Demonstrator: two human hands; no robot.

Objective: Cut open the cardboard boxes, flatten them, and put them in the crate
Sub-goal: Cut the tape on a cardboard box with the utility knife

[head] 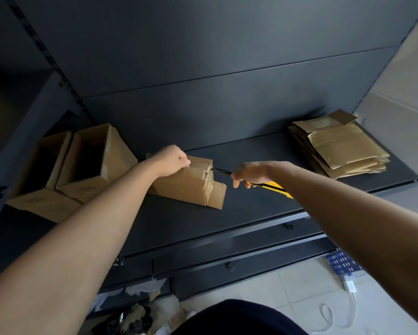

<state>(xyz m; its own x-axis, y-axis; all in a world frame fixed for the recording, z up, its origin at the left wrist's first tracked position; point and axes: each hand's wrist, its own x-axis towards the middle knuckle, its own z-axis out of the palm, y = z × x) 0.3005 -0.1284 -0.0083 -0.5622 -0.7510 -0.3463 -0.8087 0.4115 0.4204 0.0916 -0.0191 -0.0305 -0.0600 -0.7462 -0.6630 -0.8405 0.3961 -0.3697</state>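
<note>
Left hand (171, 160) fingers clamped on taped brown cardboard box (186, 187); right hand (249, 174) fingers clamped on yellow-black utility knife (270, 186), blade at box's taped end.

Three cardboard boxes: two open boxes (58, 170) at left of frame, one taped box (186, 187) at centre. One stack of flattened cardboard (340, 148) at right. One yellow utility knife (270, 186). Two hands: left hand (170, 160), right hand (250, 174).

Taped box (186, 187) brown cardboard, glossy tan tape; open boxes (82, 163) same brown, dark inside; flattened stack (340, 151) brown, paler tape patches; knife (273, 186) yellow with black stripes; shelf (251, 213) matte dark grey; floor (299, 286) pale tile; blue-white patterned item (343, 262) on floor.
</note>
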